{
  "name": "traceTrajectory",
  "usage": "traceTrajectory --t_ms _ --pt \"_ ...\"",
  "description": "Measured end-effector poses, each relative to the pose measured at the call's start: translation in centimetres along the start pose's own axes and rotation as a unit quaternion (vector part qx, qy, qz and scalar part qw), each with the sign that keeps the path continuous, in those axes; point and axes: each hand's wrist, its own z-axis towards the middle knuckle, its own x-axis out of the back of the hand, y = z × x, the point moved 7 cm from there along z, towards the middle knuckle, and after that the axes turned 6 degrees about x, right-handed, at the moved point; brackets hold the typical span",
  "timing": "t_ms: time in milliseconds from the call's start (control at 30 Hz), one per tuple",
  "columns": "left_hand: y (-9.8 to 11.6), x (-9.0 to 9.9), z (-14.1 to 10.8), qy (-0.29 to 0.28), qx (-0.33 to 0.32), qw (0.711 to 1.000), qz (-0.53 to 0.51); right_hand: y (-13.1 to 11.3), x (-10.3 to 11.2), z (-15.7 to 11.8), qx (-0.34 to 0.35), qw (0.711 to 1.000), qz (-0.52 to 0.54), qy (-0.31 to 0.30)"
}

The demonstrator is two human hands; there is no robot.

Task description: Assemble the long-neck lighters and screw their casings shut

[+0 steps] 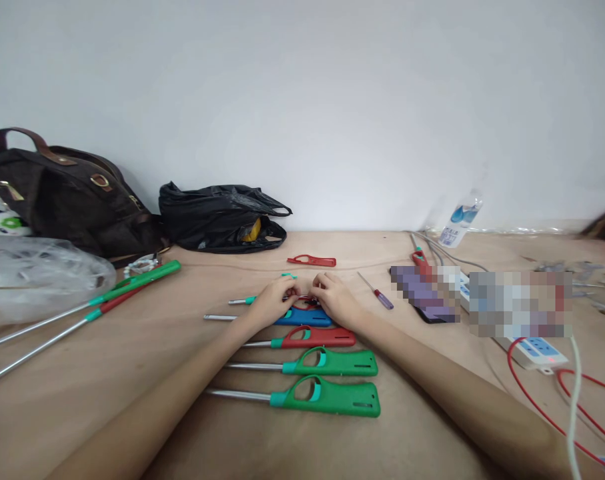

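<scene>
Both hands meet over a row of long-nosed lighters. My left hand (277, 300) has its fingers curled and pinched at small parts too tiny to make out. Facing it, my right hand (332, 297) is closed in the same way, its fingertips by a small dark and red piece. Just below them lies a blue lighter (305, 317). Nearer come a red lighter (332, 337), a green lighter (357, 363) and another green lighter (362, 399). Beyond the hands are a red shell half (320, 261) and a small teal piece (288, 275).
A purple screwdriver (383, 299) and a phone (427, 300) lie to the right, near a power strip (537, 353) with cables and a bottle (461, 219). Two lighters (147, 277), a plastic bag (42, 277), a dark bag (77, 200) and a black bag (212, 217) are left.
</scene>
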Motion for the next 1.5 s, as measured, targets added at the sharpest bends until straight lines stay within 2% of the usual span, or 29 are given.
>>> traceTrajectory --t_ms 200,467,767,967,1267,1500 --pt "0.1 0.0 0.0 -0.004 -0.003 1.0 0.004 -0.8 -0.4 0.1 0.035 0.993 -0.096 -0.058" --pt "0.2 -0.1 0.0 -0.003 -0.005 1.0 -0.002 -0.7 -0.6 0.0 0.041 0.995 -0.073 -0.055" --pt "0.5 -0.1 0.0 -0.011 -0.01 1.0 -0.017 -1.0 -0.7 -0.1 0.036 0.986 -0.131 -0.095" --pt "0.6 0.1 -0.1 -0.003 -0.011 1.0 -0.022 -0.9 -0.9 -0.2 0.035 0.986 -0.132 -0.097" --pt "0.2 0.1 0.1 0.008 -0.008 0.998 -0.056 0.2 -1.2 -0.3 0.004 0.996 -0.075 -0.054" --pt "0.0 0.0 0.1 0.011 -0.003 0.999 -0.052 0.1 -1.1 -0.3 0.007 0.997 -0.068 -0.046"
